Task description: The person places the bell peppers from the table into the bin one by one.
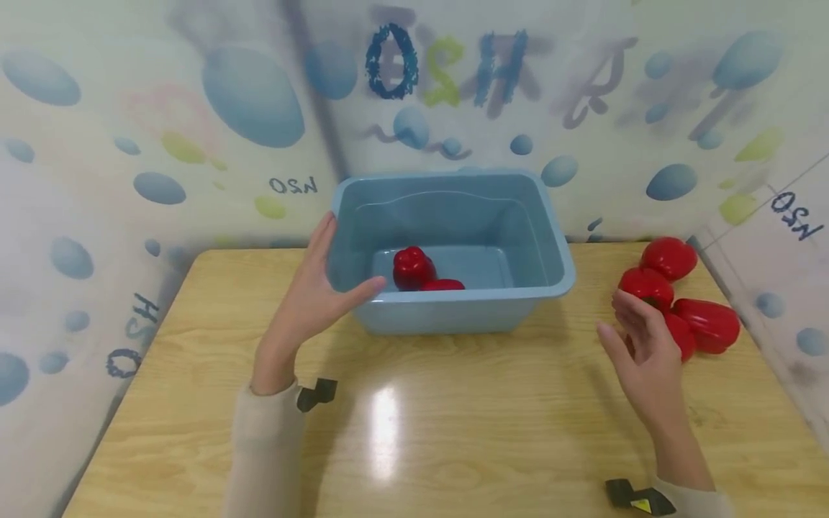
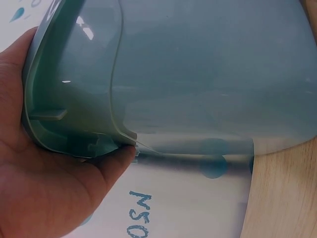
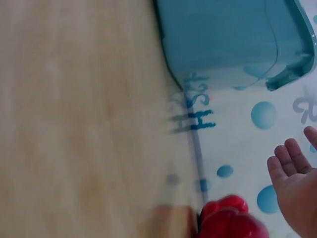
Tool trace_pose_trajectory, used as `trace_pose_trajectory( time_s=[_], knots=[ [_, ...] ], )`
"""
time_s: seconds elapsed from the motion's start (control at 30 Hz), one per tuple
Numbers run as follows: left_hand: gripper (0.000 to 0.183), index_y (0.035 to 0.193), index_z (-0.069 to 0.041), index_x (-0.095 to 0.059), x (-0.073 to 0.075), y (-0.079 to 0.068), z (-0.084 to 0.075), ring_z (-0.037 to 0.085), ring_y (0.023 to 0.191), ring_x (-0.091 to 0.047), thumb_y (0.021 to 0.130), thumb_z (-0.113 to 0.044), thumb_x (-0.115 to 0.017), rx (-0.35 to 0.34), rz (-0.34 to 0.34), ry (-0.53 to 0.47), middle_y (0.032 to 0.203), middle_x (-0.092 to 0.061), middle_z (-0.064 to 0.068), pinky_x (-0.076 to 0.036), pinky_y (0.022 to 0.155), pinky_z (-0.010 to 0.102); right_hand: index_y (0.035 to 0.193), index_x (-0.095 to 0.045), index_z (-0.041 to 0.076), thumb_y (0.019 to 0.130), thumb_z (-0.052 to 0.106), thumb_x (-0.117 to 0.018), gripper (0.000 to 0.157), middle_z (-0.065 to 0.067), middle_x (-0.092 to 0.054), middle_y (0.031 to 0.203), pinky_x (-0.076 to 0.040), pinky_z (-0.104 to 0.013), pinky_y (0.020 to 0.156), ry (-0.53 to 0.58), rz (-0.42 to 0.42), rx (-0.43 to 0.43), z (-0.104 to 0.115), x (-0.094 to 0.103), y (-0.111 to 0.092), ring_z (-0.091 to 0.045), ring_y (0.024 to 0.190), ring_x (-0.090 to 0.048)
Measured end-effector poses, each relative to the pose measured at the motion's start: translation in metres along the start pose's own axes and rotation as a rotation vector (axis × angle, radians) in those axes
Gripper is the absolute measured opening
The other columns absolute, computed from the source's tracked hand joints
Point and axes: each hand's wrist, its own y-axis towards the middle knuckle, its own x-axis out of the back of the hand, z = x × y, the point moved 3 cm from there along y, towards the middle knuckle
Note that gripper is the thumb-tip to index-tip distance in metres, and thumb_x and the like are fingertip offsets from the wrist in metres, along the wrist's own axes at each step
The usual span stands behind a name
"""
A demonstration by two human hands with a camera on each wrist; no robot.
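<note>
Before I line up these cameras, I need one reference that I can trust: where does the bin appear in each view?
Head: the bin sits near the centre, in front of the wall.
Left wrist: the bin fills most of the upper part, cut off by the top edge.
Right wrist: the bin is at the upper right, also cut off at the top.
Shared landmark: the blue-spotted wall.
</note>
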Motion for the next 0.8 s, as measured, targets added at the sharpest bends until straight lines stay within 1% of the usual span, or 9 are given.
trace_pose_trajectory(
  time_s=[0.2,0.3,0.4,0.57,0.67,0.8],
  knots=[
    [0.109,0.162,-0.037,-0.002,0.003,-0.003,-0.002,0.019,0.159,-0.012,0.083,-0.06,-0.074,0.031,0.006,0.013,0.169,0.0,-0.019,-0.027,0.12,0.068,0.146,-0.046,0.003,0.088,-0.011,-0.065,0.063,0.011,-0.055,0.14,-0.043,-0.002,0.101,-0.015,-0.029,-0.027,-0.006,0.008,-0.011,-0.006,0.129,-0.053],
    [0.11,0.162,-0.037,-0.001,0.005,-0.004,-0.002,0.019,0.159,-0.012,0.083,-0.059,-0.075,0.04,0.003,0.013,0.169,0.0,-0.019,-0.026,0.12,0.068,0.145,-0.047,0.002,0.087,-0.012,-0.065,0.062,0.008,-0.057,0.139,-0.044,-0.004,0.101,-0.01,-0.063,-0.028,-0.009,0.012,-0.015,-0.007,0.127,-0.055],
    [0.11,0.162,-0.038,-0.002,0.007,-0.005,-0.001,0.019,0.159,-0.012,0.083,-0.056,-0.076,0.038,-0.01,0.003,0.169,-0.001,-0.019,-0.026,0.12,0.069,0.143,-0.05,0.001,0.086,-0.012,-0.066,0.06,0.002,-0.06,0.137,-0.046,-0.006,0.101,-0.012,-0.12,-0.022,-0.013,0.018,-0.018,-0.009,0.124,-0.058],
    [0.109,0.162,-0.039,-0.003,0.004,-0.004,-0.001,0.018,0.159,-0.011,0.082,-0.056,-0.076,0.027,-0.012,-0.01,0.169,-0.001,-0.02,-0.026,0.12,0.069,0.139,-0.053,-0.003,0.087,-0.012,-0.065,0.054,-0.001,-0.065,0.131,-0.047,-0.006,0.099,-0.025,-0.263,-0.023,-0.023,0.037,-0.026,-0.01,0.119,-0.061],
    [0.109,0.162,-0.038,-0.002,0.001,-0.003,-0.001,0.018,0.159,-0.01,0.083,-0.057,-0.075,0.025,-0.006,-0.003,0.169,0.0,-0.019,-0.025,0.121,0.068,0.139,-0.054,-0.002,0.087,-0.011,-0.066,0.054,0.002,-0.065,0.129,-0.047,-0.005,0.098,-0.039,-0.319,-0.059,-0.028,0.047,-0.032,-0.009,0.118,-0.062],
    [0.109,0.162,-0.037,-0.002,-0.001,-0.002,-0.002,0.019,0.159,-0.011,0.083,-0.058,-0.074,0.021,-0.001,0.006,0.169,0.0,-0.019,-0.026,0.121,0.068,0.142,-0.053,0.006,0.087,-0.004,-0.071,0.059,0.009,-0.06,0.132,-0.044,-0.003,0.1,-0.106,-0.342,-0.147,-0.034,0.057,-0.038,-0.005,0.12,-0.057]
  ],
)
